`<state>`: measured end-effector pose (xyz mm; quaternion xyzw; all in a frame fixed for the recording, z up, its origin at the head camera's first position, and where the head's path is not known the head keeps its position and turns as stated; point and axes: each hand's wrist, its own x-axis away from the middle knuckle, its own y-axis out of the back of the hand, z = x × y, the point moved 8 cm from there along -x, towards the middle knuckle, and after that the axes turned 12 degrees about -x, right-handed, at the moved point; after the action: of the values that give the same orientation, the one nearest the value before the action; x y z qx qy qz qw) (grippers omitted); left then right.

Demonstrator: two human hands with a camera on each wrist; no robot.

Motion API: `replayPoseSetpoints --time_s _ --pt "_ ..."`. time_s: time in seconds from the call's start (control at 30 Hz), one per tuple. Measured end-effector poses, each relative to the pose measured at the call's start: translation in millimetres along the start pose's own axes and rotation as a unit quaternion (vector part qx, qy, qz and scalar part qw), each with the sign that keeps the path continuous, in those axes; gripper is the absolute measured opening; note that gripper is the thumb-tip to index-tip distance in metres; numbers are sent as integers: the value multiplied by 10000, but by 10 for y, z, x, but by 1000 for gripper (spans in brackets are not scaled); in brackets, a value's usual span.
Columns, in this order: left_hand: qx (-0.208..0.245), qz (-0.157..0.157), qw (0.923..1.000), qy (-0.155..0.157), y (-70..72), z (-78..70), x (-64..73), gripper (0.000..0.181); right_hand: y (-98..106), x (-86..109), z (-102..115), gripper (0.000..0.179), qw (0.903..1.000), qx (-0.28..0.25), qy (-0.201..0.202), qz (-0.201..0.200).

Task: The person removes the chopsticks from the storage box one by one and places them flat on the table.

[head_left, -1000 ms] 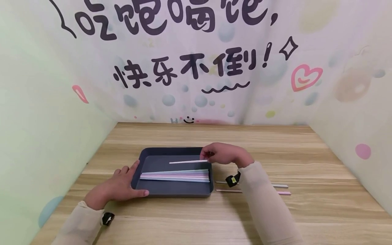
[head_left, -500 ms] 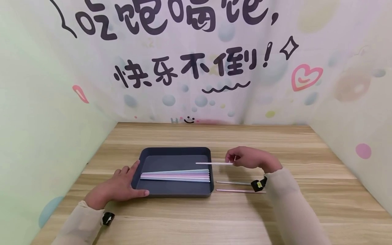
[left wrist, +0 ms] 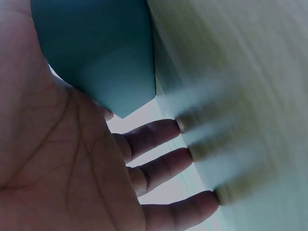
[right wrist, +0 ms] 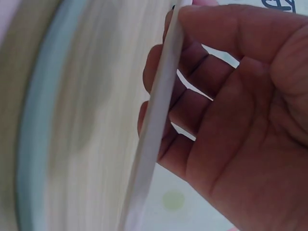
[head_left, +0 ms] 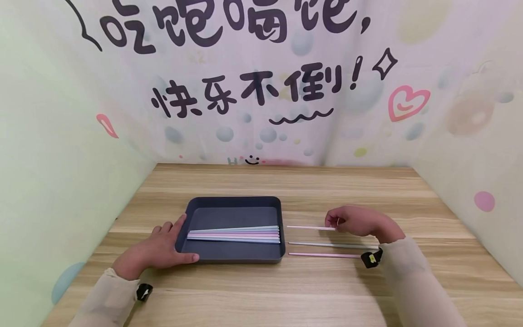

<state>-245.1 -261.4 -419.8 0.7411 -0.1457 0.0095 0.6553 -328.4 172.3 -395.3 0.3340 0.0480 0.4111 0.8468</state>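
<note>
My right hand [head_left: 359, 220] pinches a pale pinkish-white chopstick [head_left: 308, 227] between thumb and fingers, to the right of the tray. In the right wrist view this chopstick [right wrist: 156, 110] runs across my curled fingers; whether it touches the table I cannot tell. My left hand [head_left: 161, 245] rests against the left end of a dark blue-grey tray [head_left: 229, 259], thumb on its front corner. The left wrist view has the fingers [left wrist: 161, 168] extended, their tips at the tabletop beside the tray wall [left wrist: 96, 57]. Inside the tray lies a bundle of pastel chopsticks [head_left: 234, 235].
Two loose chopsticks lie side by side right of the tray, a grey-blue one [head_left: 327, 245] and a pink one [head_left: 323, 255] nearer the front. The wooden table [head_left: 261, 295] meets a printed cloth wall [head_left: 229, 131] at the back and walls on both sides.
My right hand has carried the chopstick from above the tray to the right and slightly nearer the front, lower toward the tabletop. The left hand and tray have stayed put.
</note>
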Motion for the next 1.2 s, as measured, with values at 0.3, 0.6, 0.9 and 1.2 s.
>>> replayPoseSetpoints --time_s 0.3,0.6,0.9,1.2 --pt "-13 15 10000 5 12 -18 4 124 -111 47 -140 24 9993 -164 -328 -8" --pt "-9 -25 10000 -37 13 -29 5 123 -173 53 -178 28 9993 -123 -341 96" --pt "-5 -21 10000 -60 18 -36 13 123 -195 51 -166 24 9997 -98 -214 103" --pt "-20 -40 10000 -64 16 -28 16 124 -201 26 -165 26 9998 62 -194 46"
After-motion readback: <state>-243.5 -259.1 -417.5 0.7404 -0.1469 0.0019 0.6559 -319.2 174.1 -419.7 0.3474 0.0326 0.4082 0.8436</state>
